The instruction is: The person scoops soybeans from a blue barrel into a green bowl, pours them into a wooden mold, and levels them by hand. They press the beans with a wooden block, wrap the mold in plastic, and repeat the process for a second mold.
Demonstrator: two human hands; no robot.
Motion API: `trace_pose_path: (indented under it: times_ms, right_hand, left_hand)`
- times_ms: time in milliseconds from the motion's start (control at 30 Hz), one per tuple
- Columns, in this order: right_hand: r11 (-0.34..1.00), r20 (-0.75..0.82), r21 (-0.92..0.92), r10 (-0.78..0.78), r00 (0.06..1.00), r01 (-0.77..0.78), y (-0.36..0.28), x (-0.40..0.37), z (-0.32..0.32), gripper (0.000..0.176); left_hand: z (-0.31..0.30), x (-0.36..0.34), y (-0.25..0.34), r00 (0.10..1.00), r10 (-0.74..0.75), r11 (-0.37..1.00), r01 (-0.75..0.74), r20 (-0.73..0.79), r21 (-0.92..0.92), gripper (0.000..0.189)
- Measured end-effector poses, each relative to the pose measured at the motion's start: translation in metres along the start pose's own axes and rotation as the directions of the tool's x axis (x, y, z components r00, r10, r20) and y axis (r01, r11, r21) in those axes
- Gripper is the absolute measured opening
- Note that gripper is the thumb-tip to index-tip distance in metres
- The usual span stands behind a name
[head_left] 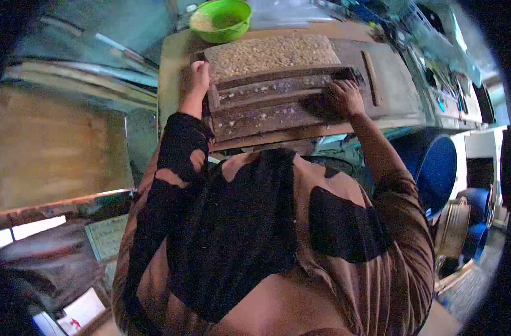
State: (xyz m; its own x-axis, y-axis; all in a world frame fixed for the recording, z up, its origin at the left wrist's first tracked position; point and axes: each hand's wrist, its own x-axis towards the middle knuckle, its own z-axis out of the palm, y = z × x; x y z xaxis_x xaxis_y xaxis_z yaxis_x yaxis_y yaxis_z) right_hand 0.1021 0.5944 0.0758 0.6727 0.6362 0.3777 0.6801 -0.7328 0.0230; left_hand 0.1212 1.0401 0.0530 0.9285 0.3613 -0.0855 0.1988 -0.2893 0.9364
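A slab with a pebbly, grainy surface (272, 55) lies on the wooden table. Along its near side runs a dark wooden frame (283, 76), with a brown board with pale specks (255, 120) nearer to me. My left hand (200, 75) is closed around the frame's left end, thumb up. At the right end, my right hand (345, 96) rests on the frame's bar with its fingers bent over it; what lies beneath the palm is hidden. A narrow wooden stick (371, 77) lies to the right of the frame.
A green bowl (221, 21) with pale grains stands at the table's back left. The table's right part (404, 89) borders a cluttered side bench. A blue barrel (437, 168) is below at right. Planks and a large wooden panel (59, 145) are at left.
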Motion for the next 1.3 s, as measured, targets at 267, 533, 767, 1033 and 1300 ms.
trace_pose_path:
  times_ms: [267, 533, 767, 1033, 1300]
  right_hand:
    - [0.989, 0.182, -0.096, 0.129, 0.975, -0.114, 0.003, 0.0, 0.001, 0.041]
    - [0.991, 0.069, -0.124, 0.053, 0.996, -0.044, 0.006, -0.001, 0.015, 0.031]
    - [0.999, 0.03, -0.042, 0.017, 0.999, -0.016, 0.003, 0.002, 0.013, 0.028]
    - [0.996, -0.043, 0.08, -0.023, 0.999, 0.026, -0.012, 0.001, -0.011, 0.035]
    - [0.932, -0.227, 0.2, -0.257, 0.939, 0.303, 0.037, 0.004, -0.032, 0.039]
  left_hand:
    - [0.001, -0.126, 0.029, 0.831, 0.553, 0.763, -0.535, 0.062, 0.362, 0.063]
    - [-0.004, -0.156, 0.051, 0.763, 0.606, 0.567, -0.612, 0.224, 0.551, 0.042]
    - [0.002, -0.154, 0.046, 0.808, 0.55, 0.633, -0.568, 0.211, 0.526, 0.036]
    - [0.063, -0.193, 0.09, 0.646, 0.732, 0.326, -0.61, 0.215, 0.722, 0.053]
    - [0.13, -0.196, 0.092, 0.744, 0.665, 0.402, -0.428, 0.063, 0.809, 0.047]
